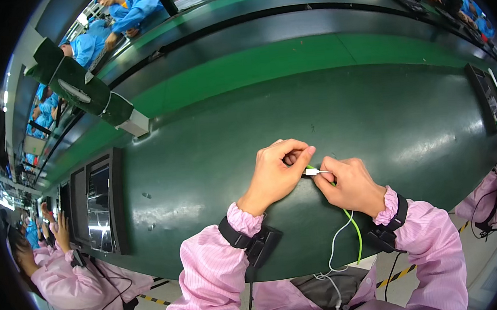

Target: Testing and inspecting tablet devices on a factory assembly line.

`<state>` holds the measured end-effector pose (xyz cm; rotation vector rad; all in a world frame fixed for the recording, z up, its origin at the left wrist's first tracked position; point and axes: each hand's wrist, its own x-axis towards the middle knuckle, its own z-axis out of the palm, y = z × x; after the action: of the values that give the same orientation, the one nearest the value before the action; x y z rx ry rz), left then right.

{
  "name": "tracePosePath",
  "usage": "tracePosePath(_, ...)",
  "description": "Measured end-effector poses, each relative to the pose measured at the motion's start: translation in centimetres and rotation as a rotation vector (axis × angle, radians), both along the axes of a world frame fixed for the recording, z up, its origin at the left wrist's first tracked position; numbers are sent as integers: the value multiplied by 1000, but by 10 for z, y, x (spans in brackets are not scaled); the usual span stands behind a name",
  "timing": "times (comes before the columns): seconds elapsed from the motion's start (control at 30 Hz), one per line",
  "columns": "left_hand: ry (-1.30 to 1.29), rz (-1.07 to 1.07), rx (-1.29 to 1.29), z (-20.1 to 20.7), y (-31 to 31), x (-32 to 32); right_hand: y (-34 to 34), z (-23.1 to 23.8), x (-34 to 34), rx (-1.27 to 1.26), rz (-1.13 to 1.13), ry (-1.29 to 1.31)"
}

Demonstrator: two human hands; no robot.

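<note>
Over the dark green tabletop my two hands meet, fingertips close together. My left hand [281,167] is closed in a pinch around one end of a bright green cord [356,234]; its fingertips partly hide that end. My right hand [349,183] pinches a thin white cable [336,244] just behind its white plug [312,172], which points toward the left fingers. The green cord also passes under the right fingers and hangs down past the table's near edge. Below it, the white cable drops in loose loops toward my lap.
A black tray [118,201] with dark glossy panels lies at the left, near a co-worker in pink [90,281]. Another dark tray [488,98] sits at the far right. A green-wrapped post [97,96] rises from the back left. Workers in blue [134,10] sit beyond.
</note>
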<state>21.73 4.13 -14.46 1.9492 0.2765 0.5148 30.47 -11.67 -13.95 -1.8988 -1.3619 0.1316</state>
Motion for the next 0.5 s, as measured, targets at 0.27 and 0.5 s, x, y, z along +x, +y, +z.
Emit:
tracePosePath(0.27,-59,19,29,0,-2,1,-1,3,0,-7,-1,25)
tracePosePath(0.5,-59,39,-2,-2,-3,2,-3,3,-1,-10,-19,61)
